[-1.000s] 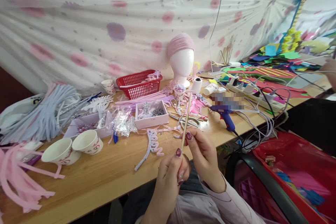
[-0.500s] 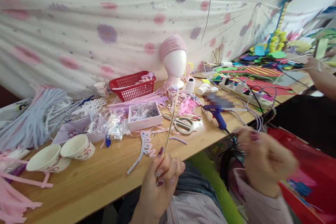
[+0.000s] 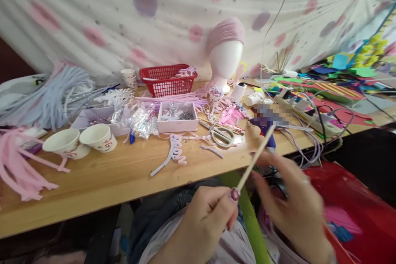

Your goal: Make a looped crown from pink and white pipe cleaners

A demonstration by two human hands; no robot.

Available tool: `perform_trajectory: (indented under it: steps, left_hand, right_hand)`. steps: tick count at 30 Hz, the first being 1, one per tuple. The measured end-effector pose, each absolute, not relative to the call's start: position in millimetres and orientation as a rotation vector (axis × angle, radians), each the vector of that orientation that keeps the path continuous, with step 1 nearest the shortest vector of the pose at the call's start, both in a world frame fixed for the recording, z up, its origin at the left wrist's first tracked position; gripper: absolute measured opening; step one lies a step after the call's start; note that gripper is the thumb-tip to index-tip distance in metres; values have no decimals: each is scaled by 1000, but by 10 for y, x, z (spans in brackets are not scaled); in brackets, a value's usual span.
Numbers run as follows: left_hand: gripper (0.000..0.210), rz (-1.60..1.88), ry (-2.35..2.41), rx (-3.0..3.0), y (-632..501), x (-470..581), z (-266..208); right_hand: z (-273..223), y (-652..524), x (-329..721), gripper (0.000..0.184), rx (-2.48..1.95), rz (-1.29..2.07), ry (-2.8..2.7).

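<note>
- Clock below is centred on the left hand (image 3: 213, 214), 12 being up the head view.
- Left hand: in front of the lap, near side of the table edge. Thumb and fingers closed tight round the lower end of the pale stick (image 3: 255, 159).
- Stick: runs tilted out of the grip toward 1 o'clock, bare from thumb to tip. Tip overlaps the glue gun (image 3: 271, 142) in view; contact can't be told.
- Right hand (image 3: 292, 204): at 3 o'clock, blurred. Fingers loosely curled, thumb and forefinger well parted, fingertips next to the stick. No grip visible; can't tell if they touch it.
- Glue gun: on the table (image 3: 123, 181) at 1 o'clock, partly behind the right hand and a pixelated patch.
- 12 o'clock: scissors (image 3: 223, 137) lying flat, short lilac strip (image 3: 212, 151) just nearer, foam head (image 3: 227, 60) upright at the back with pink wrap round its top.
- 11 o'clock: lilac fuzzy band (image 3: 168, 158) with pink zigzag loops along one side; behind it the white box (image 3: 177, 126) of silvery bits, then the red basket (image 3: 168, 87).
- 10 o'clock: two paper cups (image 3: 100, 139), side by side.
- 2 o'clock: power strip (image 3: 309, 119), plugs and cables in it.
</note>
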State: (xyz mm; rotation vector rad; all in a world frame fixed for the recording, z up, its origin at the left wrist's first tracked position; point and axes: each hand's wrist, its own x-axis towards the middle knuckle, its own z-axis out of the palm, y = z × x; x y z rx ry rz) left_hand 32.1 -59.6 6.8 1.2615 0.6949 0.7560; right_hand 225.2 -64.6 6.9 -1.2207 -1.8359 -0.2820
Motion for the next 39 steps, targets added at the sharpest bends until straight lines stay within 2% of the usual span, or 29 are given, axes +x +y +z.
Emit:
perform_trajectory:
  steps: [2,5,8,10,13,16,19,23,30,39]
  left_hand:
    - [53,714,745,1357,-615,242,117]
    - [51,764,817,1566,-587,59,98]
    - [35,1085,1099,1798,-477,-177,-57]
    - [24,1292,1440,1901,-357,-328,-209]
    - [11,1250,1694,2089,-154,-482,-419]
    - [15,1123,1751,2174,1,-530,-525]
    - [21,1046,1770,2196,87,-520,-532]
    - [26,919,1770,2166,145,-511,-502]
    - [34,722,1755,2241,204,-554,-485]
    - [35,699,1757,2205,185,-583,-461]
  right_hand:
    - [3,-441,2043,38,-1095,-279,-1940]
    - [-74,-117,1816,29,-1041,-167,-1836]
    - [-139,99,1678,27,-951,112,-1580]
    - [-180,177,1595,35,-862,323,-1490]
    - [-243,259,1465,32,-917,517,-1554]
    - [-313,353,1366,12,-1040,565,-1668]
    - [-367,442,1314,7,-978,523,-1728]
    - [-388,501,1285,13,-866,529,-1717]
    - [-301,580,1297,22,-968,637,-1890]
    - [-212,630,1284,31,-1034,645,-1969]
